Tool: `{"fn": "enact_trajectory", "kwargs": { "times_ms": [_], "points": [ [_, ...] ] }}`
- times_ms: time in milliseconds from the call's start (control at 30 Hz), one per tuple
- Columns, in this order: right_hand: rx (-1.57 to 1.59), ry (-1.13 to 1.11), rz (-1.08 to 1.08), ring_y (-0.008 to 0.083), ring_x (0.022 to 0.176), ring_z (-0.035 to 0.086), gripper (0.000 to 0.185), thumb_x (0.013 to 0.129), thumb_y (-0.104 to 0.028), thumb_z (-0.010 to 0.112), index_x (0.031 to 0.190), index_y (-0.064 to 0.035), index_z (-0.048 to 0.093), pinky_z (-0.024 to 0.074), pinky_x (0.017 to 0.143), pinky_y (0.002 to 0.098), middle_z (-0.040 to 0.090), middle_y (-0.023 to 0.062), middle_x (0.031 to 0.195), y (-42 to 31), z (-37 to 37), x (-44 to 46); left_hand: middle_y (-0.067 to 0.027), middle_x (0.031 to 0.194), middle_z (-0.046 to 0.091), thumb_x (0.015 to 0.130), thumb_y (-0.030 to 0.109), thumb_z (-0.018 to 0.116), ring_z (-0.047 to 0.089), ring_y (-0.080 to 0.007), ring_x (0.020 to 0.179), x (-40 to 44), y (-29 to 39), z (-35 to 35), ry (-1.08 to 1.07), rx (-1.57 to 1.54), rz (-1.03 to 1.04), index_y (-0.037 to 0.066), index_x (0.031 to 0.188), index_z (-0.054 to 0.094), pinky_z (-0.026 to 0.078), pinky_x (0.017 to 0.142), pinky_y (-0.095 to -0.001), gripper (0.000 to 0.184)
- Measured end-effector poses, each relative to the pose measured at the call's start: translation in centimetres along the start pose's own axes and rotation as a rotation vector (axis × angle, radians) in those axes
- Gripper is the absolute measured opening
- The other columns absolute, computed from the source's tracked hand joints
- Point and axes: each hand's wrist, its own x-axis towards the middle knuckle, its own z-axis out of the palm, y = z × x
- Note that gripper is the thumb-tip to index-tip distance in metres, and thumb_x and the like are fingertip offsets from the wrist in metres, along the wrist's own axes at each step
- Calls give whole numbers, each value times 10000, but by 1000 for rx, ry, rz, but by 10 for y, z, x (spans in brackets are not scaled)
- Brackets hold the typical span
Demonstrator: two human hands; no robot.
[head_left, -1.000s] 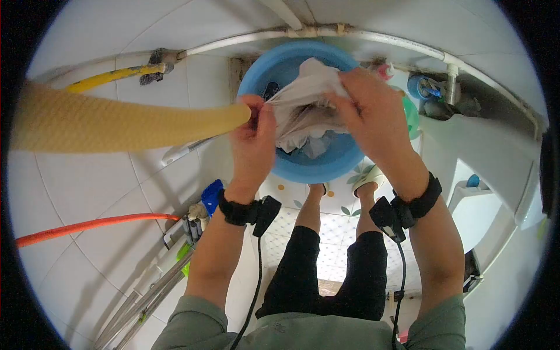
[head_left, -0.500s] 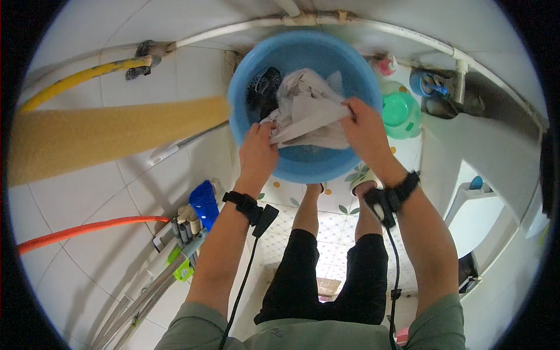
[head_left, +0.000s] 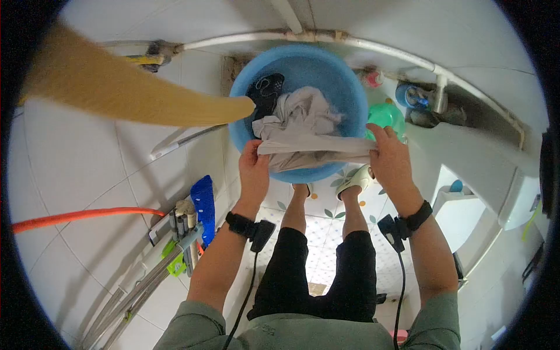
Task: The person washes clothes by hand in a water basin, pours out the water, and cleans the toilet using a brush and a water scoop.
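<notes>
From my station, through the head camera, I had both hands working over the blue basin (head_left: 326, 73). The pale cloth (head_left: 309, 108) was in it, bunched up around the middle, with its near part drawn out into a taut, folded band that ran from side to side above the basin's near edge. My left hand (head_left: 254, 172) was closed on the band's left end, just by the near left part of the rim. My right hand (head_left: 392, 156) gripped the other end near the thumb, just past the right edge of the rim, its upper fingers reaching forward; how the fingertips sat on the fabric I could not tell. Whether the band touched the near rim, I could not tell either.

Inside the basin, toward its far left edge, a dark item (head_left: 268, 88) with light lacing or pattern lay against the cloth. A thick yellow tube-like object (head_left: 151, 100) came in from the left, its tip overlapping the left rim in my view. A green bowl (head_left: 386, 115) stood beside the right edge, partly behind my right hand, and a blue cup (head_left: 408, 95) sat farther right, near the wall. Each wrist wore a black strap, the left one (head_left: 240, 224) and the right one (head_left: 419, 217).
</notes>
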Motion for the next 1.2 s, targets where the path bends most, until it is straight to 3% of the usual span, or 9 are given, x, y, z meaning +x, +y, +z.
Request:
{"fn": "enact_trajectory", "kwargs": {
  "times_ms": [267,367,467,600,700,800,933,1033,1200],
  "points": [
    [144,163,-108,341,654,664,357,787,-11,487,1107,-61,638,543,650,427,672,189,786,-92,-140,-17,-71,966,619,829,-8,567,576,-144,883,-83,176,-32,103,627,473,66,1080,556,479,746,-297,263],
    [587,128,-21,274,608,664,404,772,15,449,1119,-50,643,544,631,388,680,167,811,-132,-200,-47,-72,1002,617,811,-49,563,585,-152,900,-114,212,-59,186,373,599,56,1094,556,481,778,-285,301],
    [583,153,-112,209,814,668,447,766,35,425,1157,-45,626,530,764,340,680,153,952,-139,-219,-61,-94,1022,612,768,-116,516,595,-170,932,-135,238,-72,291,223,681,7,1100,557,470,868,-278,357],
    [608,11,-172,224,1042,624,443,767,32,435,1161,-43,624,483,914,350,644,182,1120,-104,-177,-48,-151,1093,623,714,-142,419,608,-256,1018,-111,176,-68,182,295,438,19,1168,582,462,924,-321,508],
    [-98,-32,-208,275,1100,600,450,773,22,445,1184,-42,617,455,959,375,616,202,1191,-87,-133,-44,-193,1166,603,749,-90,429,593,-330,1080,-95,115,-64,78,460,309,46,1199,574,448,958,-360,492],
    [107,-40,-382,342,1055,611,427,799,-17,473,1203,-41,609,454,957,393,631,203,1171,-40,-61,-43,-217,1240,563,786,-38,418,549,-377,1153,-95,81,-59,4,467,228,62,1249,546,433,981,-386,491],
    [583,-531,120,403,992,615,369,845,-168,555,1178,-28,626,484,902,421,668,201,1076,-30,-24,-56,-163,1219,558,816,-31,394,548,-280,1128,-92,32,-61,86,181,68,57,1262,514,441,949,-348,471],
    [186,-658,-8,389,993,626,386,837,-263,608,1144,-34,653,498,871,421,668,218,1049,-52,-20,-66,-114,1169,551,827,-51,395,538,-211,1095,-92,31,-58,89,-185,-60,53,1252,505,431,945,-309,451],
    [-265,-306,-156,375,940,627,467,772,-309,709,1156,-52,640,499,817,458,665,186,975,-68,-3,-73,-73,1123,537,860,-66,412,523,-154,1045,-119,71,-32,36,-108,206,37,1239,507,413,944,-277,404]
  ]
}}
